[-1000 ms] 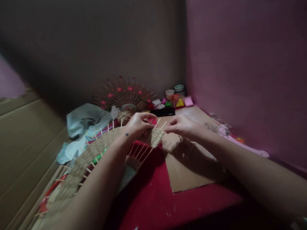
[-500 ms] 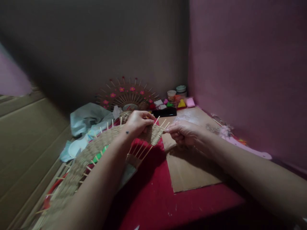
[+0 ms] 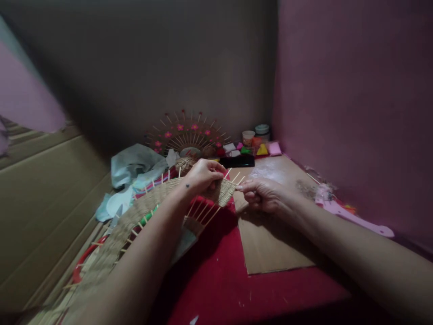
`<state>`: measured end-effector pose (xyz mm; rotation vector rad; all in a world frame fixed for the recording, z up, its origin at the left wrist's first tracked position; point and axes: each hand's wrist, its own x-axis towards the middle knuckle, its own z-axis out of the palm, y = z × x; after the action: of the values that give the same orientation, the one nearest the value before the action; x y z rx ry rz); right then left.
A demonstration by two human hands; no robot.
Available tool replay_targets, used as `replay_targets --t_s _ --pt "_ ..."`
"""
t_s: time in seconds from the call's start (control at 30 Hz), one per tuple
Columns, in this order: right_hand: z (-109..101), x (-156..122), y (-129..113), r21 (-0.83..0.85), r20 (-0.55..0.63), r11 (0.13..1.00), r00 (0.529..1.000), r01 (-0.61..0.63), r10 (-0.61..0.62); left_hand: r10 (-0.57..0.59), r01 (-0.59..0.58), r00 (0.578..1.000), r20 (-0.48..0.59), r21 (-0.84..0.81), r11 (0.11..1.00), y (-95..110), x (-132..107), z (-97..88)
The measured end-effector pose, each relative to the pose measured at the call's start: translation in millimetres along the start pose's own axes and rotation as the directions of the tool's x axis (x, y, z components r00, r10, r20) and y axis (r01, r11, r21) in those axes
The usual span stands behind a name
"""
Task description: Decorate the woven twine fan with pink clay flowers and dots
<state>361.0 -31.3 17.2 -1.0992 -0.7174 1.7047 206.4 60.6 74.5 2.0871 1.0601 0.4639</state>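
Two pinches, fingers pressed together: by left hand on woven band, by right hand at its end. Could snap thin sticks if tugged hard.

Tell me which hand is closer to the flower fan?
Left. The left hand is just in front of the flower fan; the right hand is farther, off to its right.

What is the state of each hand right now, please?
Left hand: closed, gripping the woven piece at its end.
Right hand: pinched shut at that edge; what it pinches cannot be told.
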Motion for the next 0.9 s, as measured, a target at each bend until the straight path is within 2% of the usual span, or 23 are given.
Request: replay_targets --t_s 0.13,0.37,0.57,0.67,0.73,0.77,0.8,0.83,0.87,0.9 --pt "-1 -1 0 0.012 0.019 1.0 0.999 -0.026 0.026 0.02 -0.02 1.0 -0.011 0.012 1.0 2 -1 0.0" --pt "-2 -4 -4 0.04 0.028 0.999 1.0 0.011 -0.012 0.067 -0.064 0.996 -0.063 0.042 0.997 5 -5 -2.4" --pt "0 -3 3 0.013 -0.001 0.999 1.0 0.031 -0.031 0.078 -0.066 0.989 -0.122 0.098 0.993 8 -5 4.5" --pt "-1 0 7 0.011 -0.049 0.999 0.998 0.049 -0.048 0.099 -0.072 0.972 -0.212 0.134 0.988 18 -24 8.3" --pt "-4 3 8 0.013 -0.091 0.998 0.994 0.054 -0.052 0.151 -0.115 0.955 -0.256 0.15 0.982 24 -50 13.7" --pt "-5 4 8 0.015 -0.115 0.999 0.992 0.052 -0.05 0.186 -0.175 0.968 -0.171 0.078 0.982 24 -67 18.1" --pt "-6 5 8 0.016 -0.141 0.999 0.989 0.051 -0.048 0.186 -0.185 0.983 -0.001 -0.09 0.979 22 -85 23.6" --pt "-7 6 8 0.016 -0.168 0.999 0.985 0.052 -0.049 0.138 -0.074 0.969 0.203 -0.293 0.953 17 -105 30.1" --pt "-8 7 7 0.015 -0.194 0.998 0.98 0.058 -0.054 0.088 0.093 0.932 0.353 -0.465 0.88 10 -123 37.1" --pt "-10 7 7 0.014 -0.215 0.998 0.974 0.068 -0.064 0.054 0.244 0.903 0.426 -0.613 0.752 2 -141 44.3"
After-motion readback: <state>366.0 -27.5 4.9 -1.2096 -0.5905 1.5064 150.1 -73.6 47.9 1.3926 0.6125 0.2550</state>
